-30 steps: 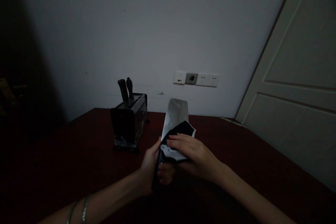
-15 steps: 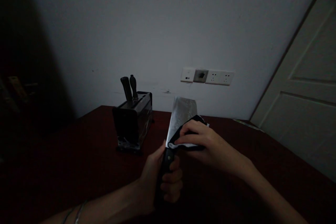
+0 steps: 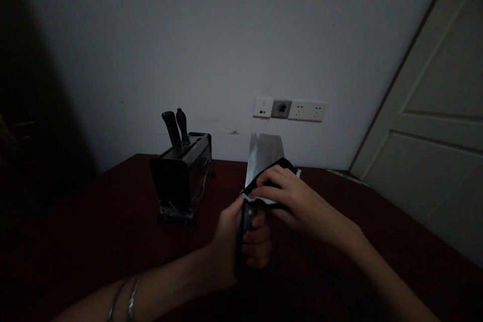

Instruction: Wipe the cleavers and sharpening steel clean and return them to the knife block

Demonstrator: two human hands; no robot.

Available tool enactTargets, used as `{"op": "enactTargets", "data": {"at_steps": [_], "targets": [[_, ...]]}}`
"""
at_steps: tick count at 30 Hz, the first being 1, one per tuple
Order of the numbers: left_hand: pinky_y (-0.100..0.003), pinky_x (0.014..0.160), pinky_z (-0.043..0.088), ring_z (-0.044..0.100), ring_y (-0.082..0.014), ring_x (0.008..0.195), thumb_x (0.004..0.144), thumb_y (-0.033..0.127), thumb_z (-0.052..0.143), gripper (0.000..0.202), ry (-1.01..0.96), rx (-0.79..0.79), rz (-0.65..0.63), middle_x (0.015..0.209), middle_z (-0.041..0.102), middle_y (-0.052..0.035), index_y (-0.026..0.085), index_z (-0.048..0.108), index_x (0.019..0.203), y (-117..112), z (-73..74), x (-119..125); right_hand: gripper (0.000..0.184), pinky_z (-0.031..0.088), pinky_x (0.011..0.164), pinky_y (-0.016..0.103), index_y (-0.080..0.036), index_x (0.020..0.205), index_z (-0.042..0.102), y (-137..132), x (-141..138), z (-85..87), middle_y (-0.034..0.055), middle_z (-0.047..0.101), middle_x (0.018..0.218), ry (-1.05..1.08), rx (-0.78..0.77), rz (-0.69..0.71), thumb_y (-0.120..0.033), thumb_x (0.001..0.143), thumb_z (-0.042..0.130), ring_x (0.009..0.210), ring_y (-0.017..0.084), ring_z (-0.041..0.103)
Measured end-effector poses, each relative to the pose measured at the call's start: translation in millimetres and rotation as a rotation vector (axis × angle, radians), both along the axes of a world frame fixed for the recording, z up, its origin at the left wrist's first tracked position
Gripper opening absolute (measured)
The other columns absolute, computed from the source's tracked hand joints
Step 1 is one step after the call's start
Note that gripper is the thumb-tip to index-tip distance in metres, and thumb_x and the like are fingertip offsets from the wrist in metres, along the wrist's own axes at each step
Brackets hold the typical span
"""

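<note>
Wiping is apparently in hand: cleaver [image 3: 264, 152] held over the table [image 3: 226, 181], handle [image 3: 248, 216] clamped in the left hand [image 3: 227, 236], cloth [image 3: 286, 163] gripped by the right hand [image 3: 292, 192] against the blade's base. Next stroke likely calls for the cloth to be drawn tipward, edge avoided. Blade's far face hidden; handle's lower end lost in shadow.

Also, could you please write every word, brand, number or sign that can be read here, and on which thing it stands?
None: no text can be read in this dim picture.
Knife: no readable mark on the uncovered blade.
Cloth: no readable text.
Knife block: none readable.
Sockets: any small print is too small to read.
</note>
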State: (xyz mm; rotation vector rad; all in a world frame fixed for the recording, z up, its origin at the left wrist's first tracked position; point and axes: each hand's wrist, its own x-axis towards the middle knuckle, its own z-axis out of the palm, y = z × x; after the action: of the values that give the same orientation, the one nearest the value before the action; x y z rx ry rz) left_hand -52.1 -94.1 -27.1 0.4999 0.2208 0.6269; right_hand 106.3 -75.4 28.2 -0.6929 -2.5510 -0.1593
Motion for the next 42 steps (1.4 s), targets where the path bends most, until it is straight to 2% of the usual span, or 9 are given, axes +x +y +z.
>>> {"op": "enactTargets", "data": {"at_steps": [4,7,14,22,28,31,37,42], "targets": [[-0.016,0.031,0.018,0.014,-0.0044,0.031,0.086,0.057,0.011,0.062,-0.014,0.03,0.077,0.039,0.021,0.0063,0.015,0.042,0.053,22,0.8,9,0.034,0.038,0.077,0.035,-0.019,0.103,0.058,15,11,-3.7,0.0078,0.052,0.097,0.012,0.048,-0.076,-0.002,0.078,0.044,0.09,0.02,0.045],[-0.016,0.031,0.018,0.014,-0.0041,0.031,0.087,0.057,0.011,0.062,-0.002,0.033,0.086,0.039,0.021,0.0063,0.015,0.042,0.053,29,-0.4,13,0.035,0.038,0.076,0.033,-0.018,0.1,0.059,20,16,-4.6,0.0076,0.052,0.095,-0.003,0.05,-0.105,0.001,0.076,0.042,0.088,0.019,0.045],[-0.016,0.031,0.019,0.015,-0.0048,0.03,0.087,0.054,0.01,0.061,0.043,0.031,0.064,0.038,0.022,0.0061,0.015,0.042,0.054,29,-5.9,15,0.03,0.037,0.075,0.034,-0.018,0.104,0.058,21,5,-13.6,0.0086,0.052,0.096,0.005,0.091,-0.1,-0.006,0.08,0.045,0.087,0.02,0.044],[-0.017,0.031,0.019,0.015,-0.0047,0.031,0.086,0.057,0.008,0.064,0.016,0.041,0.069,0.039,0.021,0.006,0.015,0.043,0.052,34,-7.5,10,0.033,0.037,0.075,0.033,-0.019,0.101,0.059,26,17,-11.3,0.007,0.053,0.094,-0.011,0.043,-0.071,-0.001,0.078,0.043,0.088,0.019,0.045],[-0.017,0.03,0.018,0.015,-0.0051,0.031,0.087,0.055,0.008,0.063,0.042,0.015,0.051,0.038,0.022,0.0056,0.015,0.043,0.053,32,-9.2,10,0.031,0.037,0.076,0.033,-0.019,0.105,0.058,27,3,-21.6,0.0082,0.052,0.096,0.04,0.079,-0.076,-0.006,0.081,0.045,0.088,0.019,0.044],[-0.017,0.03,0.018,0.015,-0.0049,0.03,0.087,0.053,0.01,0.061,0.044,0.026,0.026,0.038,0.022,0.0057,0.015,0.044,0.054,31,-9.2,10,0.029,0.036,0.075,0.033,-0.018,0.102,0.059,24,2,-18.3,0.0081,0.053,0.095,0.017,0.093,-0.099,-0.006,0.08,0.045,0.087,0.019,0.045],[-0.016,0.03,0.019,0.016,-0.005,0.03,0.086,0.059,0.009,0.064,0.034,0.053,-0.001,0.038,0.023,0.0058,0.015,0.043,0.053,29,-7.3,9,0.032,0.036,0.07,0.031,-0.021,0.098,0.061,14,15,-1.2,0.0057,0.054,0.09,-0.071,0.093,-0.113,-0.002,0.076,0.045,0.084,0.018,0.046],[-0.017,0.03,0.02,0.015,-0.0051,0.03,0.087,0.055,0.008,0.063,0.033,0.032,0.022,0.038,0.023,0.0058,0.015,0.044,0.054,30,-8.9,12,0.031,0.036,0.072,0.031,-0.019,0.103,0.059,16,7,-8.6,0.0069,0.054,0.092,-0.062,0.114,-0.101,-0.006,0.078,0.046,0.086,0.019,0.045]]}}
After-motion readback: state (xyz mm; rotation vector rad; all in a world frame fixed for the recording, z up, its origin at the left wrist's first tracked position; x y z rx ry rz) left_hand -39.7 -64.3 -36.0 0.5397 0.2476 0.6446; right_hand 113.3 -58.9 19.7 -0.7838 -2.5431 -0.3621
